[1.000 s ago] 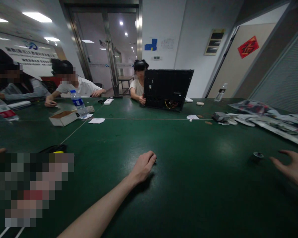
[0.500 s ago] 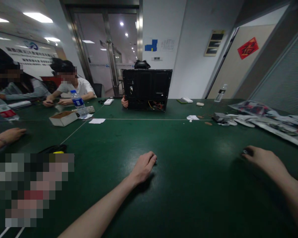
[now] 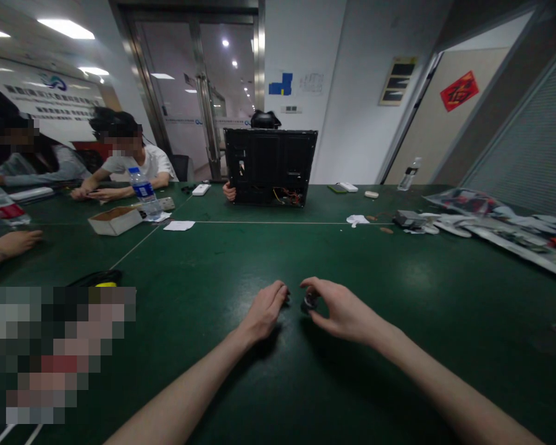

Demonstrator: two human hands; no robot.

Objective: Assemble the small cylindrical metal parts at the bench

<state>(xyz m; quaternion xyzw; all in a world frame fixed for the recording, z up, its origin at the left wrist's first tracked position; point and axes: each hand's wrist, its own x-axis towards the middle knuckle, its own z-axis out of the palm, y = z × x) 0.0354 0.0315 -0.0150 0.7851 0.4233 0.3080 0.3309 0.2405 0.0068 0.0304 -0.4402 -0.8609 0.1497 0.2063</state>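
Right hand half curled, holding a small dark part, curled left hand just left, its hold unclear.

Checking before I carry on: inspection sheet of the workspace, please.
Surface: green table with a pale seam line.
Handled things: small dark part held in the right hand.
Clutter: open box and blue-capped bottle, left; grey block, right.
Hands: right thumb and fingers around the part; left hand curled, contents unclear.
Cables: black cable loop, left; coloured wires low on the black case.
Surroundings: people at left, one behind the case; glass door beyond.
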